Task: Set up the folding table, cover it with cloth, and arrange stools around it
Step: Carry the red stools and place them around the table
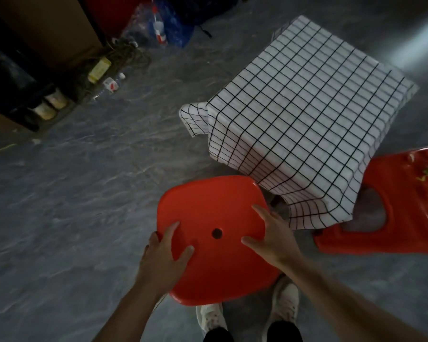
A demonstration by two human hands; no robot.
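**Red stool held at the covered worktop's near corner**

Over grey concrete floor (72, 206), low light. Smooth red plastic stool with a round centre hole (213, 218) sits just beside the near corner of the worktop (314, 114), which is draped in a white cloth with a black grid (269, 174). Left hand (164, 255) grips the seat's left rim, thumb on top, fingers curled round the edge. Right hand (269, 233) lies flat on the seat, fingers spread and straight. Second red plastic stool with a patterned top (405, 198) stands to the right, partly under the cloth's hanging edge. White shoes (286, 302) below the seat.
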